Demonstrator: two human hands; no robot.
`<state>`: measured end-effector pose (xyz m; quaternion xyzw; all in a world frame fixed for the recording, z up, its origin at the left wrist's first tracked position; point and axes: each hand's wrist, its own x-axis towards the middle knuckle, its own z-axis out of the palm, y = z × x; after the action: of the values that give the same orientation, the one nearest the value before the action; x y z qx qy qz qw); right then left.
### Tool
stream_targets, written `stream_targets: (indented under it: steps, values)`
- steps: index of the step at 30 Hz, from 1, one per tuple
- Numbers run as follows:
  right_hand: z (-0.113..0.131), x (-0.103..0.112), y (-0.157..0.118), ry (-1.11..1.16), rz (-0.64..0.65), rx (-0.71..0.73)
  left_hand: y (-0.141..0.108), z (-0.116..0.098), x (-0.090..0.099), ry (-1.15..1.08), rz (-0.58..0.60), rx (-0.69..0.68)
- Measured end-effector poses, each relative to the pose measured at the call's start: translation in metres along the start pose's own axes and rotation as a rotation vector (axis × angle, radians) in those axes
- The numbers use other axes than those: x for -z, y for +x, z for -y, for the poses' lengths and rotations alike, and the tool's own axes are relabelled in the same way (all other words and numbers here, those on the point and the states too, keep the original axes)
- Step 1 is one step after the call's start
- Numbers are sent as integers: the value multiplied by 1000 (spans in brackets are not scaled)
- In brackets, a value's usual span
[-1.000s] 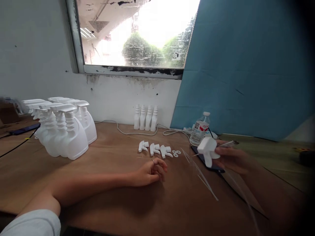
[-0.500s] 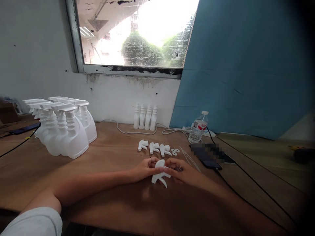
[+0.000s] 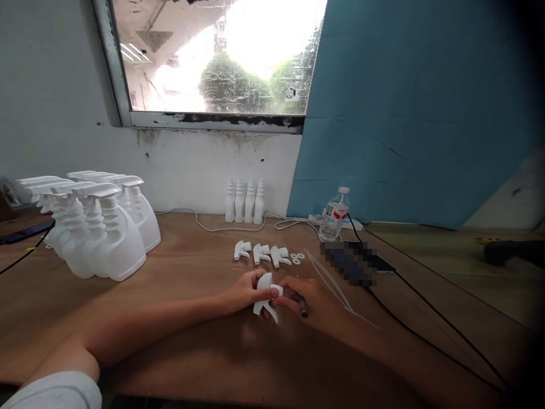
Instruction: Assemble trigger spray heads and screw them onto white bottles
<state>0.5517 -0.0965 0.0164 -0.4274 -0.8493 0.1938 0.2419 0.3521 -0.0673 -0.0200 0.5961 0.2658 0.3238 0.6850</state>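
Observation:
My left hand [image 3: 243, 294] grips a white trigger spray head [image 3: 264, 282], its thumb lying across the side and its fingers behind. The trigger lever points down toward the table. My right hand [image 3: 313, 301] is closed at the collar end of the same spray head; its fingertips are partly hidden. A small dark brown thing [image 3: 303, 307] shows at its curled fingers, too unclear to name. Just beyond the hands, three more white spray heads [image 3: 261, 254] lie in a row. Beside them are several small white rings [image 3: 296, 258] and thin white tubes [image 3: 330, 278].
Several white bottles with spray heads [image 3: 123, 238] stand at the left. Slim white bottles [image 3: 244, 201] line the wall. A clear water bottle [image 3: 335, 215], a phone [image 3: 385, 263] and black cables [image 3: 421, 309] are at the right.
The view has turned slightly right, so things sit further left. My right hand has shifted its grip at the collar, with its fingers more curled. My left hand keeps holding the spray head.

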Motion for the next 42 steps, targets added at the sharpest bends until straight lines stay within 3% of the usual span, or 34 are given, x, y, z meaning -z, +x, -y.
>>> stream_targets:
  steps: [5, 8, 10, 12, 15, 20, 25, 28, 30, 33, 36, 42]
  values:
    - [-9, 12, 12, 179, -6, -70, 3, 2, 1, -16, -9, -36]
    - [-27, 32, 21, 239, -129, -164, 6, 4, 3, -103, -26, -79]
    - [-47, 47, 26, 322, -219, -258, 8, 4, 4, -196, -56, -81]
    - [-72, 60, 30, 412, -337, -262, 8, 3, 6, -269, -74, -75]
    - [-108, 72, 34, 357, -543, -279, 9, 2, 8, -336, -95, -72]
    - [-134, 72, 39, 228, -604, -294, 9, 1, 11, -399, -143, -48]
    - [-121, 73, 35, 142, -645, -236, 11, 0, 11, -394, -173, -2]
    - [-105, 74, 31, 263, -636, -184, 11, -1, 11, -397, -187, 31]
    - [-91, 70, 27, 408, -551, -163, 11, -1, 12, -403, -197, 44]
    - [-65, 57, 22, 593, -325, -90, 12, 1, 14, -416, -197, 57]
    - [-38, 39, 15, 677, -174, 10, 12, 2, 15, -406, -192, 50]
    - [-7, 21, 2, 548, -62, 34, 12, 1, 12, -342, -205, 33]
